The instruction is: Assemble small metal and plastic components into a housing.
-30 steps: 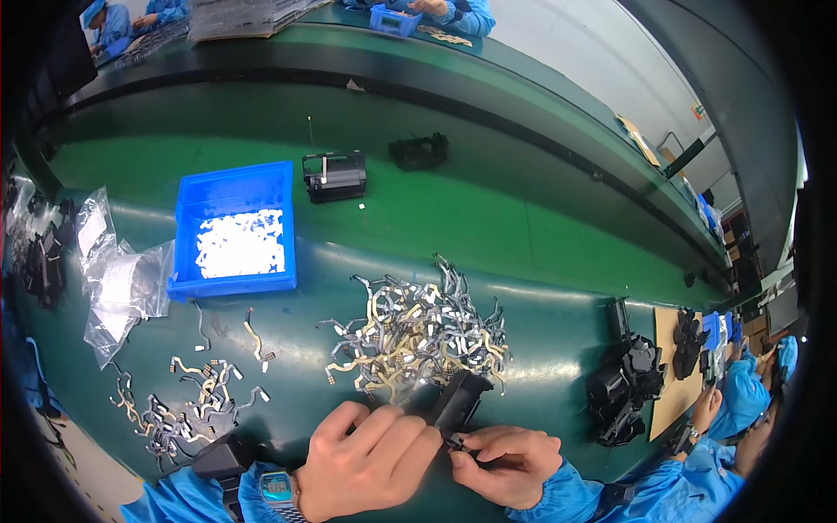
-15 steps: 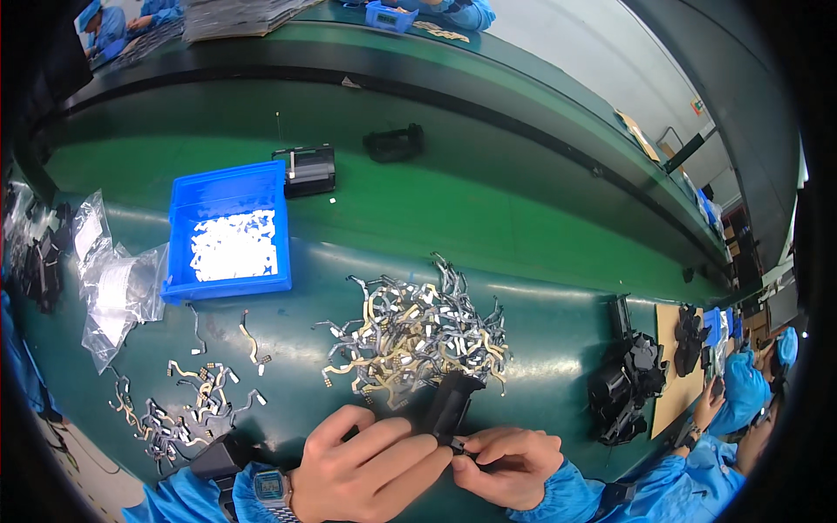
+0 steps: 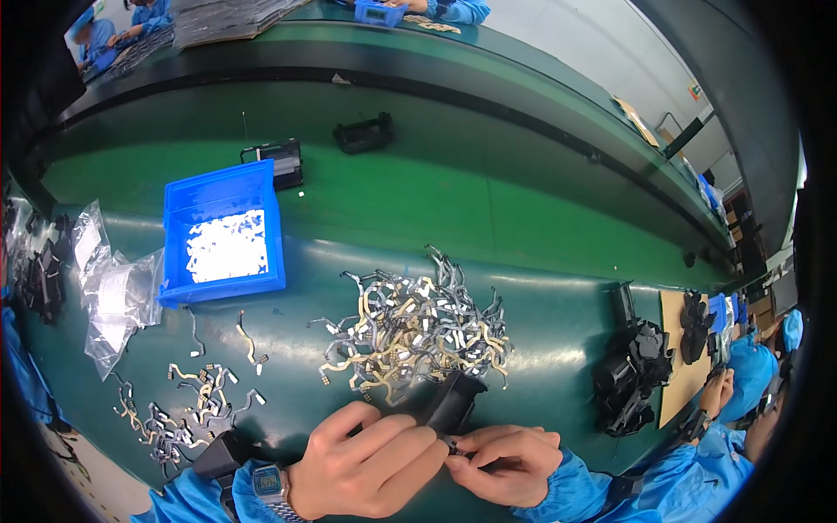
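Head view: a black plastic part (image 3: 458, 401) held over the green work table (image 3: 558, 349), just ahead of and between the two hands. Long axis slanting away from the fingers, near end low in the grip, far end up and to the right, at the lower fringe of a heaped pile of short cables (image 3: 418, 327); touching or merely overlapping in sight, impossible to tell. Left hand (image 3: 370, 466) at the near end from the left, fingers curled closed around it, exact contact hidden behind the knuckles. Right hand (image 3: 510, 466) at the same end from the right, thumb and forefinger nearly together in a pinch on it; any separate small piece there too hidden to tell. Both hands about equally near, far end free of either. Crowded straight ahead by the cables; off to the left, a smaller scatter of cables (image 3: 212, 394) and, farther out, a blue bin (image 3: 231, 290). More room rightward, across the table toward a stack of black parts (image 3: 632, 383), well apart from the right hand.
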`<state>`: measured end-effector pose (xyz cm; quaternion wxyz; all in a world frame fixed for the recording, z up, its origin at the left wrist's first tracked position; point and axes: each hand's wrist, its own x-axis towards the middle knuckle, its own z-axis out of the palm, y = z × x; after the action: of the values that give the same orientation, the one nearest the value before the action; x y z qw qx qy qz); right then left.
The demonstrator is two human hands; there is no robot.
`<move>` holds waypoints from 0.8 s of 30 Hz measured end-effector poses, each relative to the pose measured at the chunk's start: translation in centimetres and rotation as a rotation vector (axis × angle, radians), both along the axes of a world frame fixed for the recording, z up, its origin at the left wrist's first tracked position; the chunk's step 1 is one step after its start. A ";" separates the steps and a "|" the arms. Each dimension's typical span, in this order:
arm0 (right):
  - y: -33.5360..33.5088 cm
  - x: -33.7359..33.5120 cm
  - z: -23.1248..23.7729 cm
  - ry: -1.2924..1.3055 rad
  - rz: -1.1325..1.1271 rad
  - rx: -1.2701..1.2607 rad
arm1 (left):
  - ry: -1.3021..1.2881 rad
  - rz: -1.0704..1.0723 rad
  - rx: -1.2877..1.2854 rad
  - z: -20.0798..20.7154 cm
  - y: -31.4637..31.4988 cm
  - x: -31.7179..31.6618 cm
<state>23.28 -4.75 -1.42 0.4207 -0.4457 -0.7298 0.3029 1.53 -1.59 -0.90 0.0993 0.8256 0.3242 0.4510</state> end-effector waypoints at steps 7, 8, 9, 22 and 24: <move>-0.1 0.0 -0.2 0.016 -0.001 0.037 | 0.105 0.021 0.043 -1.5 -0.3 -0.2; -0.1 0.0 -0.1 0.012 -0.002 0.033 | 0.103 0.026 0.018 -1.4 -0.3 -0.1; -0.2 -0.1 0.0 0.009 -0.002 0.029 | 0.105 0.024 0.018 -1.3 -0.4 0.0; -0.5 -0.7 -0.1 0.002 -0.065 0.089 | -0.151 0.099 -0.245 0.0 -0.8 1.4; -0.5 -0.8 -0.1 -0.008 -0.072 0.109 | -0.165 0.102 -0.256 0.1 -0.8 1.4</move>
<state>22.45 -5.29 -1.47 0.4522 -0.4494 -0.7303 0.2455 2.93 -2.37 -0.82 0.2068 0.7489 0.4115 0.4766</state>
